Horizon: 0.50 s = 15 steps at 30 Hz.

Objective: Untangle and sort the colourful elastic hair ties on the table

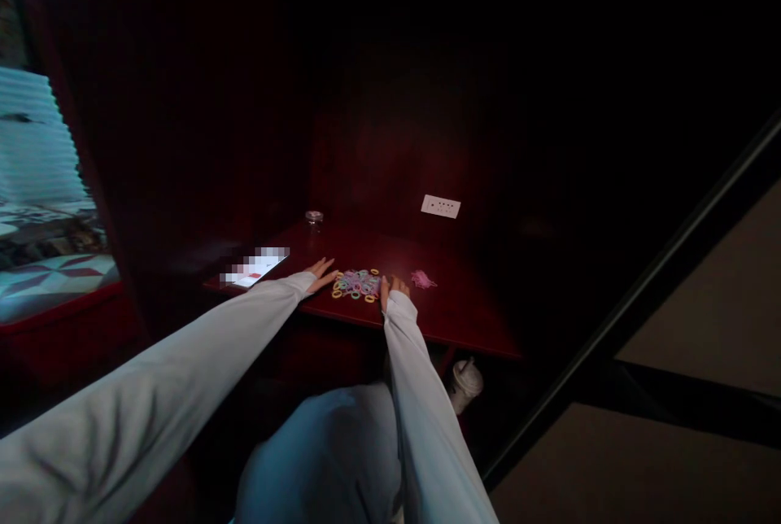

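Observation:
A pile of small coloured rings that look like hair ties (pixel 356 286), in yellow, green, pink and purple, lies on the dark red desk (pixel 378 246). My left hand (pixel 320 274) is at the pile's left edge, its fingers stretched out and apart. At the right edge rests my right hand (pixel 398 288), fingers extended and bent slightly down, with nothing visible in its grasp. Just beyond the right hand sits a smaller heap of pink bands (pixel 423 279), separate from the main pile.
A lit phone or tablet (pixel 259 268) lies at the desk's left. A small clear lidded jar (pixel 313 221) stands near the back. A white socket plate (pixel 440 207) is on the back wall. Below the desk, at right, is a lidded cup with a straw (pixel 467 382).

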Each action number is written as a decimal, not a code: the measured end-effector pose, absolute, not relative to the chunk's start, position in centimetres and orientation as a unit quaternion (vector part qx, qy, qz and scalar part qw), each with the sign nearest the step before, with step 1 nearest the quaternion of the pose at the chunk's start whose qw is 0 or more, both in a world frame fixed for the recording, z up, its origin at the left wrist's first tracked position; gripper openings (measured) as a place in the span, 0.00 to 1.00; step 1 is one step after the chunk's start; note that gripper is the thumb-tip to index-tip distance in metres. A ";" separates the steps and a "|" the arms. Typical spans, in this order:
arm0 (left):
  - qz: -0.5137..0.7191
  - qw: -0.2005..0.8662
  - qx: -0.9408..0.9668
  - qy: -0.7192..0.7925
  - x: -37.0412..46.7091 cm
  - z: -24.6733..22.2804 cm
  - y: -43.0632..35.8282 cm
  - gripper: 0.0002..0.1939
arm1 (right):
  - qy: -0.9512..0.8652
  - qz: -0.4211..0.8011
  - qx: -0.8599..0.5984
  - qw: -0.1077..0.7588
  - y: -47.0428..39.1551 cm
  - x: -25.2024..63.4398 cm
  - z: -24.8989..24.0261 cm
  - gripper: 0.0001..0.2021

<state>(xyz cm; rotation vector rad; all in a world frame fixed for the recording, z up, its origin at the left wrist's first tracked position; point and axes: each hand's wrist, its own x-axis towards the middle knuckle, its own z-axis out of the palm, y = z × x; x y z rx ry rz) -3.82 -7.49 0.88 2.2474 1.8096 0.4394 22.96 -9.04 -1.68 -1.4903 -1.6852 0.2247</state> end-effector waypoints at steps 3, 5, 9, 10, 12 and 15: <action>0.159 0.093 0.775 0.604 -2.4 -0.4 -8.0 0.43 | -0.681 0.080 -0.589 0.427 -9.0 22.7 -2.6 0.28; 0.178 0.090 0.786 0.586 -1.2 -0.9 -7.9 0.46 | -0.692 0.083 -0.585 0.415 -9.1 22.5 -2.7 0.29; 0.199 0.089 0.804 0.554 0.9 -1.1 -7.4 0.55 | -0.738 0.085 -0.550 0.382 -10.0 22.2 -1.8 0.33; 0.201 0.087 0.803 0.555 1.3 -1.1 -7.2 0.58 | -0.744 0.086 -0.546 0.375 -10.3 22.1 -1.5 0.35; 0.203 0.086 0.798 0.561 1.8 -1.1 -6.9 0.63 | -0.753 0.088 -0.542 0.362 -10.7 22.0 -1.1 0.39; 0.215 0.094 0.799 0.554 1.9 -1.2 -6.5 0.65 | -0.758 0.088 -0.541 0.354 -10.8 22.0 -0.9 0.43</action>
